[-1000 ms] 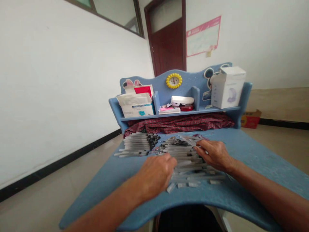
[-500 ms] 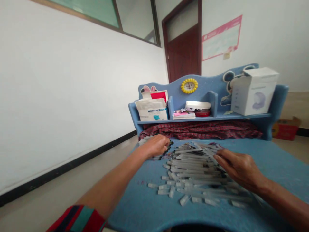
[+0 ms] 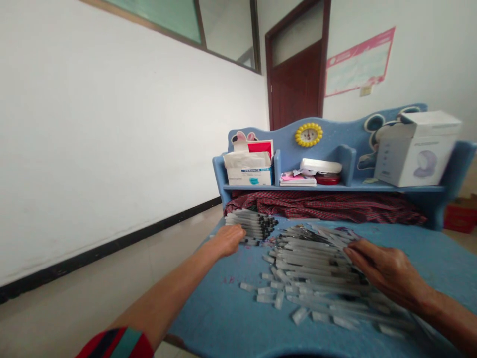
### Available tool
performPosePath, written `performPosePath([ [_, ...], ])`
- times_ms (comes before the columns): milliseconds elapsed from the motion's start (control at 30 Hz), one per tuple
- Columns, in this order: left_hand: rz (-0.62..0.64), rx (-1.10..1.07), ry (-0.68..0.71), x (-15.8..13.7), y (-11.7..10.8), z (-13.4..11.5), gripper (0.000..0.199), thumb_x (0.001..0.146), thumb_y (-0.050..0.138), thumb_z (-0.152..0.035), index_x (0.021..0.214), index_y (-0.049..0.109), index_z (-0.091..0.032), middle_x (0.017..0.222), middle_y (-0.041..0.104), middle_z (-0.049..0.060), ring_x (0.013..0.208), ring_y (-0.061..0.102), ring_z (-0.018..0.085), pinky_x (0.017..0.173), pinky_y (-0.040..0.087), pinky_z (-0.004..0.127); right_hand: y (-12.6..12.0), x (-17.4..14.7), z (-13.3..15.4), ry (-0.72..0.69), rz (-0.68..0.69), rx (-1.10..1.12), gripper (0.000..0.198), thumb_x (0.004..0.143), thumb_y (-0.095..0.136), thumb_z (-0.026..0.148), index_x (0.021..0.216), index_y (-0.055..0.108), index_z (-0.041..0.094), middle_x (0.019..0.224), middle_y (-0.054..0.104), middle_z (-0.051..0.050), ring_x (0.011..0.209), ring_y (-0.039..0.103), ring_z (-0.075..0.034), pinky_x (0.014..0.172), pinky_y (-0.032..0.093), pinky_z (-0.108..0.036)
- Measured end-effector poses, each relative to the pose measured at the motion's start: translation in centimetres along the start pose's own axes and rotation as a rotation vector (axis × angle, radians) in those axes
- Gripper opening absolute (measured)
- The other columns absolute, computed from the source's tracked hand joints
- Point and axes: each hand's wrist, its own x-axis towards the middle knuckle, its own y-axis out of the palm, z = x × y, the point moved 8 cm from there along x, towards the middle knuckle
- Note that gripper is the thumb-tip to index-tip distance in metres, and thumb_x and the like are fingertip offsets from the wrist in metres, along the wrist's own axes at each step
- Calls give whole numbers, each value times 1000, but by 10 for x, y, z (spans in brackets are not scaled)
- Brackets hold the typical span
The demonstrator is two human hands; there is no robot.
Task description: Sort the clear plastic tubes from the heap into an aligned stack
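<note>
My left hand (image 3: 230,239), fingers curled together, is at the near side of a neat stack of translucent pens (image 3: 248,222) with black ends facing right. Whatever its fingers may hold is hidden. My right hand (image 3: 389,268) pinches the right end of a slanting translucent pen barrel (image 3: 331,236) on the larger pile. Below it, many pen barrels (image 3: 311,258) lie side by side, roughly crosswise. Small clear pen caps (image 3: 299,315) are scattered along the pile's left and near edges.
The blue desk (image 3: 212,318) has a raised shelf (image 3: 402,189) behind. On it are a mask box (image 3: 249,175), papers with a red round tin (image 3: 328,179), and a white carton (image 3: 413,154). Checked cloth (image 3: 328,208) lies underneath. A white wall (image 3: 130,124) stands to the left.
My left hand has drawn back toward me and left from the black ends of the stacked pens, uncovering them. My right hand stays at the pile's right end. The view has turned slightly left.
</note>
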Motion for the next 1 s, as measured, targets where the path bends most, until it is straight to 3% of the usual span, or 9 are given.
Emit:
performPosePath([
  [133,31,31,11,-4,0,4,17,70,50,-4,73,61,-17,82,64,8,80,61,22,67,45,29,-1,4,1,23,31,25,28,93,39,36,80,58,20,58,61,1,47,60,-12,49,40,-23],
  [267,7,30,16,-7,-14,-1,11,71,53,-8,73,60,-18,82,63,6,81,60,21,67,43,28,-4,13,12,25,145,9,31,93,37,36,75,57,20,58,59,0,48,57,-12,49,36,-23],
  [500,-83,-29,125,10,-48,-43,9,74,53,-13,75,59,-19,77,64,3,75,61,20,59,39,26,4,46,47,10,408,-21,30,91,40,35,73,58,20,59,59,-1,53,55,-13,53,30,-25],
  [700,-155,-82,296,31,-62,-98,7,78,54,-18,77,60,-21,81,64,0,79,59,17,65,40,24,27,73,37,184,358,188,28,89,42,36,76,60,19,62,59,0,54,52,-11,51,29,-22],
  [833,-314,-92,456,29,-77,-138,5,79,56,-20,77,59,-19,80,63,2,76,56,17,71,41,27,39,69,25,226,301,257,33,89,40,36,65,54,17,55,53,1,51,47,-11,49,26,-23],
  [1000,-471,-223,496,25,-83,-154,9,84,55,-25,82,58,-17,80,61,3,75,54,17,71,41,28,45,52,4,388,322,500,41,90,38,41,57,48,18,47,49,3,44,44,-10,45,31,-21],
])
